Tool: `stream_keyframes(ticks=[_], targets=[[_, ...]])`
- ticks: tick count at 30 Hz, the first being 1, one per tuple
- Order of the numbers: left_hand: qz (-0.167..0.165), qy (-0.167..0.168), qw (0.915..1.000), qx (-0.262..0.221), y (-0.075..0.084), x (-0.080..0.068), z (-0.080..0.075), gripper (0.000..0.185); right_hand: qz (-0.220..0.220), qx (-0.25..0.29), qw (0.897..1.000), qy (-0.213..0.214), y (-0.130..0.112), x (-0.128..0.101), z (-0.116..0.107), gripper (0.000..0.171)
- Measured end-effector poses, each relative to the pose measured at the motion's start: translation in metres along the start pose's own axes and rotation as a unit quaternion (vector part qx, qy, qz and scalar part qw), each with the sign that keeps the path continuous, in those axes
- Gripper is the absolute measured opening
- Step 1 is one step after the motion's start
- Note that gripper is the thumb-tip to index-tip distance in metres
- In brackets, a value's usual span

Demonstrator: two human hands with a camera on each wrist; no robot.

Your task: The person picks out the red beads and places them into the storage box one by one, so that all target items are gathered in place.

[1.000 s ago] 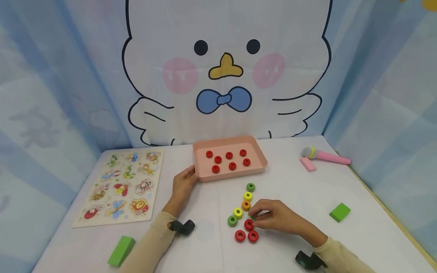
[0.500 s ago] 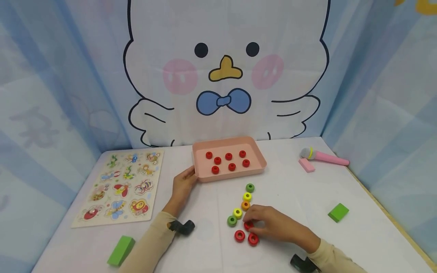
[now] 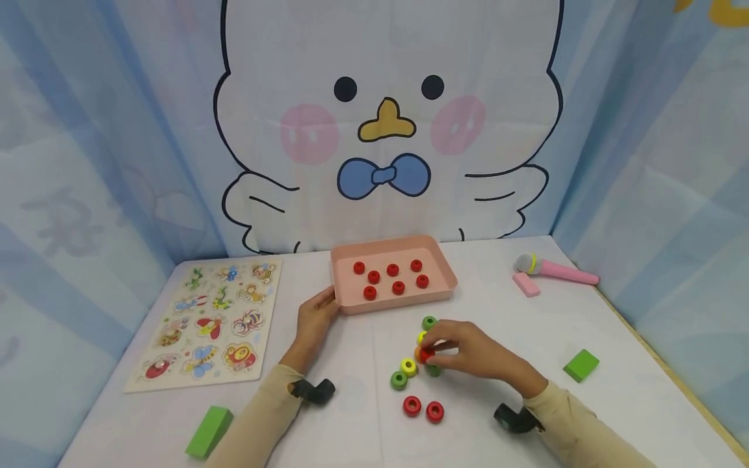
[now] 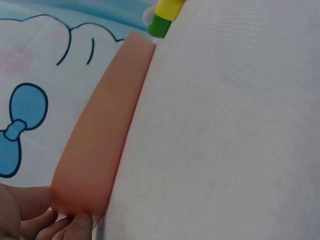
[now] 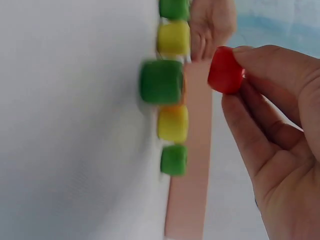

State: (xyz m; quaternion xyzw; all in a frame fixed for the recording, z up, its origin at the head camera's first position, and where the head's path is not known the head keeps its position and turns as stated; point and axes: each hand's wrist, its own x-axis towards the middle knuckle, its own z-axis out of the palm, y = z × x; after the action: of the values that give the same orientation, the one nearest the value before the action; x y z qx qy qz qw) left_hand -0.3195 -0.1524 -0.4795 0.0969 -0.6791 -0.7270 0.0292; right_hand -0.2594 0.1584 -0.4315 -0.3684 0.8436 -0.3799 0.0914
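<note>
Fingers (image 5: 260, 65) of the right hand (image 3: 474, 356) pinch a red ring (image 5: 225, 70), lifted just clear of the worktop (image 3: 526, 403) above the row of loose rings; thumb and fingertips close on its rim, likely so the hole stays free. Fingers (image 4: 75, 222) of the left hand (image 3: 316, 318) curl onto the near left corner of the tray (image 3: 345, 300), apparently to steady it.

The ring is small, smooth and glossy, a stubby cylinder with a hole. Green, yellow and orange rings (image 3: 408, 367) of the same shape lie in a line under the right hand, with two more red ones (image 3: 422, 408) nearer. The tray is pink, shallow, matte, round-cornered, holding seven red rings (image 3: 391, 276) spaced in two rows.
</note>
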Motion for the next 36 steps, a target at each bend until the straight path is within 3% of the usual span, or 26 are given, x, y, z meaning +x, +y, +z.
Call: stream_keyframes(ticks=[6,11,17,25,36], targets=[[0.013,0.003,0.9998,-0.013,0.000,0.002,-0.003,0.045,0.018,0.015,0.997,0.069,0.021,0.041,-0.031,0.025],[0.019,0.005,0.9997,-0.013,0.002,0.002,-0.003,0.045,0.056,-0.004,0.994,0.099,0.032,0.080,-0.055,0.025],[0.034,0.011,0.9991,-0.023,-0.002,0.003,-0.004,0.044,0.101,-0.027,0.990,0.091,0.049,0.126,-0.073,0.026],[0.045,0.003,0.9988,-0.017,-0.007,0.003,-0.001,0.044,0.151,-0.045,0.985,0.070,0.072,0.169,-0.083,0.027],[0.030,0.003,0.9995,0.001,-0.001,-0.001,0.001,0.044,0.229,-0.046,0.972,0.013,0.102,0.204,-0.075,0.027]])
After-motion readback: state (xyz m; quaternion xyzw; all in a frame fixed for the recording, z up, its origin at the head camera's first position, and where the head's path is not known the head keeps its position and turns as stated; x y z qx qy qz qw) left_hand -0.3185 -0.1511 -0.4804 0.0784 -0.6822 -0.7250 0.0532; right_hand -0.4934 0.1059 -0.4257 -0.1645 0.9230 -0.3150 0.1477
